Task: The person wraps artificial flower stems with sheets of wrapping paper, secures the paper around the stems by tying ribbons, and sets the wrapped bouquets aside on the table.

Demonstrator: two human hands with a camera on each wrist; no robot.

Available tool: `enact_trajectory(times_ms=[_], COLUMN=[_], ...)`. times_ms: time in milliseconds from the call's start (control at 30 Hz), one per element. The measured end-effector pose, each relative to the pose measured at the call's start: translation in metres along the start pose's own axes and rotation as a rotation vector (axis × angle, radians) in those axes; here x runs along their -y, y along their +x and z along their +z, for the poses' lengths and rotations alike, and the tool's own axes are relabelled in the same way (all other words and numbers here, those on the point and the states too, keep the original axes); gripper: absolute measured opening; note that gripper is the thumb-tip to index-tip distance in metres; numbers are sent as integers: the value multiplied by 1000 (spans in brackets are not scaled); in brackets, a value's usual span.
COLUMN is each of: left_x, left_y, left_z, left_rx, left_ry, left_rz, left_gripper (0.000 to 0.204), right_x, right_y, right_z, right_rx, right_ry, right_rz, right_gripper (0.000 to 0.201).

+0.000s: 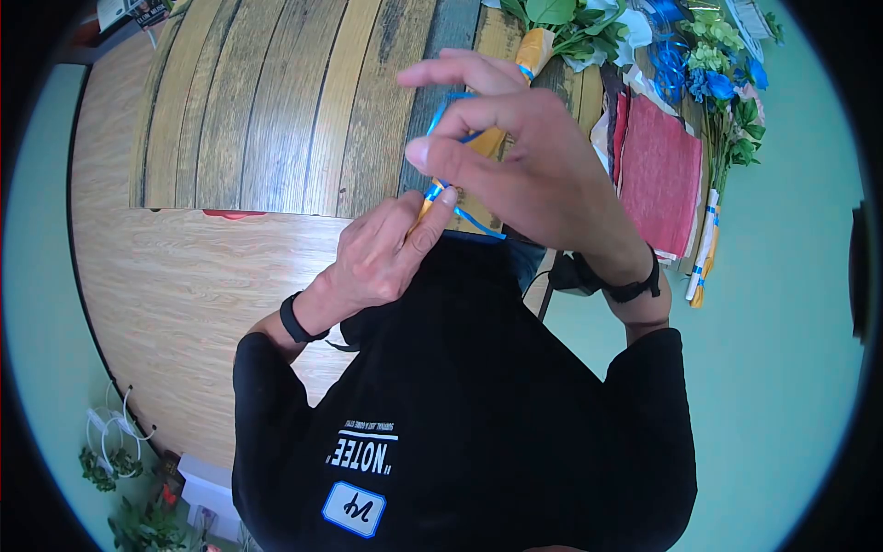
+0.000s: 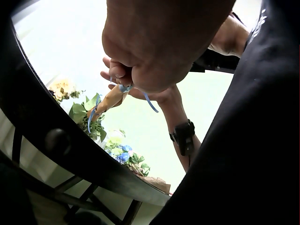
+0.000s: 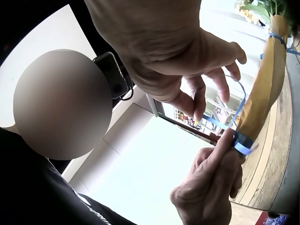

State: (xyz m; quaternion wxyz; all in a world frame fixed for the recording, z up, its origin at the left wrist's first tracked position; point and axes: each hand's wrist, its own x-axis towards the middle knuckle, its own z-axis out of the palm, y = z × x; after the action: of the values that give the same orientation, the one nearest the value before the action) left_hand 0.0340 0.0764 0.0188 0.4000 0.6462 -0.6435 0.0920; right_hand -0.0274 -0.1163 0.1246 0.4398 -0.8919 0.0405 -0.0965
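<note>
Blue ribbon (image 3: 242, 148) circles the paper-wrapped bouquet handle (image 3: 262, 89) over the tabletop (image 1: 267, 110) edge; tying seems in hand. The left hand (image 1: 382, 248) grips its lower end; the right hand (image 1: 538, 138) appears to pinch a strand (image 3: 215, 122), other fingers spread. Next likely calls for pulling that strand snug.

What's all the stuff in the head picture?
bouquet: one, green with tan paper, upper middle
ribbon: count unclear, blue, around the bouquet's wrapping
sheets: several, red, table's right side
flower bunch: one, blue and green, beside the sheets
table: one, brown and grey, top
floor: one, light brown, left
plants: at least two, green, bottom left
box: one, white, bottom left
shirt: one, black, bottom middle
wristbands: two, black, on wrists
left hand: one, bare, gripping the bouquet
right hand: one, bare, pinching the ribbon
</note>
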Motion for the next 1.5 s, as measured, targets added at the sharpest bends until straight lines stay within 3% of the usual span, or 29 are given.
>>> enact_trajectory(times_ms=[300,367,500,567,600,667,733,800,867,1000,1033,1100,1233,1300,1433,1500], left_x=[-10,-14,-14,-15,-15,-16,-15,-15,-14,-18,-19,-23,-31,-35,-37,-38], left_y=[-2,-1,-1,-2,-2,-1,-1,-1,-1,4,5,7,12,17,21,26], left_z=[9,11,13,14,15,15,14,13,14,11,10,9,6,0,-7,-13], left_rx=[-44,-60,-65,-67,-69,-70,-75,-82,-104,-142,-143,-103,-104,-115,-159,-163], left_ry=[-22,-31,-31,-32,-30,-37,-42,-78,-116,-203,-201,-208,-187,-184,-171,-192], left_rz=[-88,-126,-134,-131,-127,-135,-146,-180,-194,-277,-278,-316,-313,-335,-363,-399], left_gripper=[63,63,60,60,60,60,60,59,59,59,59,57,57,56,55,53], right_x=[-24,-37,-51,-54,-56,-52,-23,-43,-16,-40,-43,-45,-81,-115,-107,-105], right_y=[59,73,92,99,97,90,72,36,-14,-96,-102,-109,-100,-91,-51,-38], right_z=[15,18,28,32,31,30,40,-11,-35,-30,-21,2,35,54,76,80], right_rx=[181,341,380,401,402,115,-676,-269,-241,-65,-63,86,21,7,-43,86], right_ry=[77,117,211,124,126,-3,-171,176,421,635,635,621,763,972,1158,1491], right_rz=[-65,32,75,306,307,202,-219,-150,248,611,610,772,617,198,186,174], right_gripper=[27,33,31,38,38,36,39,26,16,17,17,17,18,18,17,15])
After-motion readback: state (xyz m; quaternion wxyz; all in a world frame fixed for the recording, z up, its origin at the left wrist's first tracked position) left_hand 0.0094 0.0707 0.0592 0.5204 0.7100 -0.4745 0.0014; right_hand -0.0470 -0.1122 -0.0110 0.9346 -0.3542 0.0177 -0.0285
